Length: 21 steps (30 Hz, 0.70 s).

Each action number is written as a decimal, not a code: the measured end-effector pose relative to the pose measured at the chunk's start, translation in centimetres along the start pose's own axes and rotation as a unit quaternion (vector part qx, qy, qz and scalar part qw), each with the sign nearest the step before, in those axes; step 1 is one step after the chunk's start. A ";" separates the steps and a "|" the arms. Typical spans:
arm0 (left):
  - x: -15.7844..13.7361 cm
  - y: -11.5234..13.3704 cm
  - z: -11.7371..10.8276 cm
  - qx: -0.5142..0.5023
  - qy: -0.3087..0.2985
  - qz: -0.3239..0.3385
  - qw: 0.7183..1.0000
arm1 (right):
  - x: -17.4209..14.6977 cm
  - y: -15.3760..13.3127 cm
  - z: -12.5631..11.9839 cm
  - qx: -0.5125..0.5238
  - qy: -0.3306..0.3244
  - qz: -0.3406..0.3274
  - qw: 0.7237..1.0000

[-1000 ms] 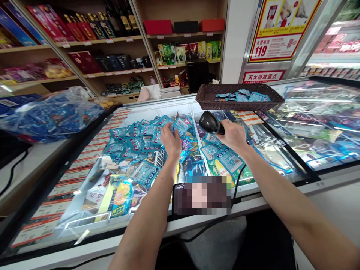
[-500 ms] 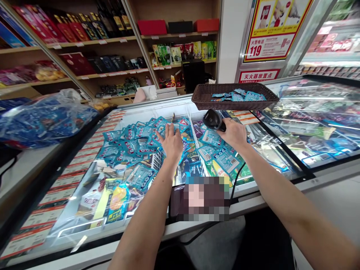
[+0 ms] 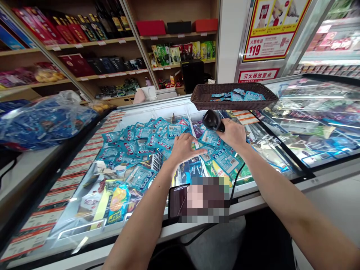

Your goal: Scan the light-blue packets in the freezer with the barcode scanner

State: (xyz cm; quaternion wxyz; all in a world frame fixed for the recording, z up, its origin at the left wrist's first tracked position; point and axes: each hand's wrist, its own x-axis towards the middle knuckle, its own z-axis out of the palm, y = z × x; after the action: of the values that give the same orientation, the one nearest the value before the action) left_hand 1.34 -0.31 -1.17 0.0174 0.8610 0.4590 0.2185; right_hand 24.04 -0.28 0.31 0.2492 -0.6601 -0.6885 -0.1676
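Note:
My right hand (image 3: 233, 133) grips a black handheld barcode scanner (image 3: 212, 120), whose head points left over the glass-topped freezer. Above the wire divider (image 3: 203, 165), my left hand (image 3: 184, 150) is held with its thumb stretched out to the right and fingers apart, nothing in it. Left of that hand lies a spread heap of blue snack packets (image 3: 135, 137). More blue packets (image 3: 226, 159) rest under and in front of the scanner. A phone-like dark device (image 3: 178, 202), partly blurred out, stands at the freezer's front edge.
Behind the scanner a brown wicker basket (image 3: 234, 101) holds several blue packets. A plastic bag of blue packs (image 3: 45, 122) sits at the left. The scanner's cable (image 3: 237, 178) hangs down over the front edge. Stocked shelves (image 3: 107, 41) line the back.
My left hand has come off the blue packets and moved right and nearer to me, turning so the thumb points right. My right hand with the scanner has stayed almost still.

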 end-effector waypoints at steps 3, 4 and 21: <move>0.0 0.5 -0.1 -0.003 -0.031 -0.009 0.999 | 0.0 -0.2 -0.1 -0.002 -0.006 -0.004 1.000; 0.0 0.6 -0.2 -0.008 -0.043 -0.014 0.999 | 0.0 -0.2 -0.1 -0.003 -0.011 -0.005 1.000; 0.2 -0.2 -1.0 -0.121 -0.075 -0.074 0.987 | -0.2 -0.5 -0.4 -0.003 -0.030 -0.008 1.000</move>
State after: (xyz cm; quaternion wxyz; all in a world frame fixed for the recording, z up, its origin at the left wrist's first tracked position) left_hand 0.87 -0.25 -0.26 0.1713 0.8302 0.4891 0.2056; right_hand 23.58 -0.69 0.53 0.2249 -0.6598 -0.7008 -0.1516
